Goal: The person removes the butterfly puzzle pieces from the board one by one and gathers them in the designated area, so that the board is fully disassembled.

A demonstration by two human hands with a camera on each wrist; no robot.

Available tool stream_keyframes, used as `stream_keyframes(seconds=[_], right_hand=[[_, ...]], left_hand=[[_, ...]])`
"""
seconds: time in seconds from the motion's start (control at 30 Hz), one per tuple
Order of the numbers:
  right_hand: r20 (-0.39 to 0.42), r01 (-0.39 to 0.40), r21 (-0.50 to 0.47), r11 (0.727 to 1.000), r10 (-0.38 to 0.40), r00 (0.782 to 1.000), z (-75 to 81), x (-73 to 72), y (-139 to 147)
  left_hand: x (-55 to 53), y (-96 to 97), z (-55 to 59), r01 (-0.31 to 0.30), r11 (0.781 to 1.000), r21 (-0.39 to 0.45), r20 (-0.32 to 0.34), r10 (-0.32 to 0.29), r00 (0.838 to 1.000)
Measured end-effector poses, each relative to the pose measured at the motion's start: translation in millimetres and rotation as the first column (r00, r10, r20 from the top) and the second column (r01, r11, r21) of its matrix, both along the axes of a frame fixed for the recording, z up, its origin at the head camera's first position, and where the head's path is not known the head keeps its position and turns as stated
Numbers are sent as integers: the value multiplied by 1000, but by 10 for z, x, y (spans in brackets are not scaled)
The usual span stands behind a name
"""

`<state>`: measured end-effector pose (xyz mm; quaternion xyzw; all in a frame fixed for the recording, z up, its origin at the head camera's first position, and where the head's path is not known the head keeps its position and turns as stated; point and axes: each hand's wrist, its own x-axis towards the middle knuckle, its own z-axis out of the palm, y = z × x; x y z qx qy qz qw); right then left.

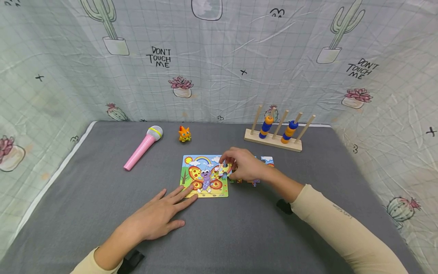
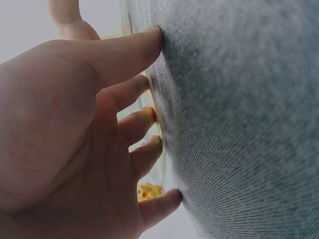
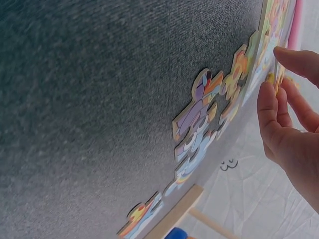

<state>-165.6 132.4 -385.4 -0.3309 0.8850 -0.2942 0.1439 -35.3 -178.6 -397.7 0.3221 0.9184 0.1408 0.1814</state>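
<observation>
A butterfly puzzle board (image 1: 212,193) lies flat on the grey table. My left hand (image 1: 159,215) rests with spread fingers at the board's lower left corner, its fingertips on the edge. Above the board's right side, my right hand (image 1: 247,164) pinches a puzzle piece (image 1: 224,170) between thumb and fingers; the piece is seen nearly edge-on in the right wrist view. Several loose puzzle pieces (image 3: 192,122) lie to the right of the board, partly hidden under the right hand in the head view. Another piece (image 1: 267,160) lies farther right.
Behind the board at left lie a pink toy microphone (image 1: 140,151) and a small orange toy figure (image 1: 184,134). A wooden peg stand (image 1: 273,142) with blue and orange beads is at the back right. Printed cloth (image 1: 212,64) walls in the table.
</observation>
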Motion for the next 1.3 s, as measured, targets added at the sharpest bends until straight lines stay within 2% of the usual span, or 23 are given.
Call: stream_keyframes(seconds=[0.63, 1.17, 1.3], right_hand=[[-37, 42, -12, 999, -42, 998, 17, 38, 301], [6, 83, -20, 996, -82, 997, 7, 108, 564], [2, 91, 6, 996, -91, 996, 9, 122, 640]], left_hand=[[-8, 3, 18, 5, 1000, 1, -6, -5, 1000], [-6, -7, 6, 0, 1000, 5, 6, 0, 1000], [-3, -13, 9, 1, 1000, 6, -1, -1, 1000]])
